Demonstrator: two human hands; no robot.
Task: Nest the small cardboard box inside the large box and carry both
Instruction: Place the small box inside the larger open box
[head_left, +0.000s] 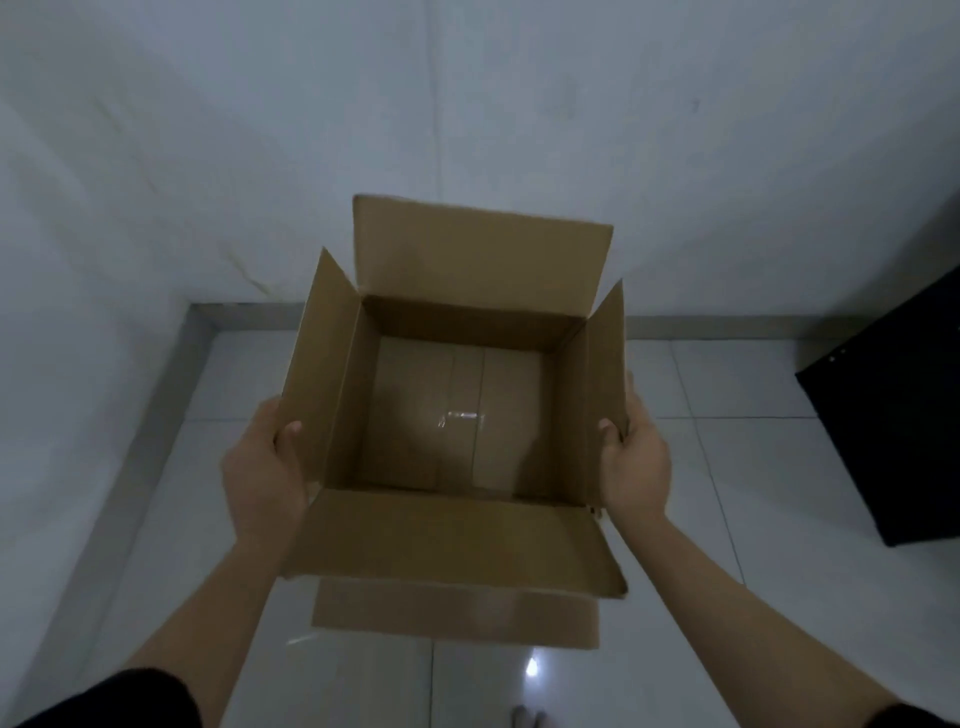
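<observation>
I hold the large cardboard box (457, 540) above the tiled floor, with its four flaps standing open. My left hand (265, 467) grips its left side, thumb over the left flap. On the right side, my right hand (636, 457) holds it the same way. Deep inside lies a brown cardboard surface with a clear tape strip (462, 415). I cannot tell whether this is the small box's taped top or the large box's own bottom. A band of cardboard (452, 610) shows below the near flap.
White walls meet in a corner just behind the box, with a grey skirting along the glossy tiled floor (727, 519). A black cabinet-like object (893, 415) stands at the right. A toe tip (527, 719) shows at the bottom edge.
</observation>
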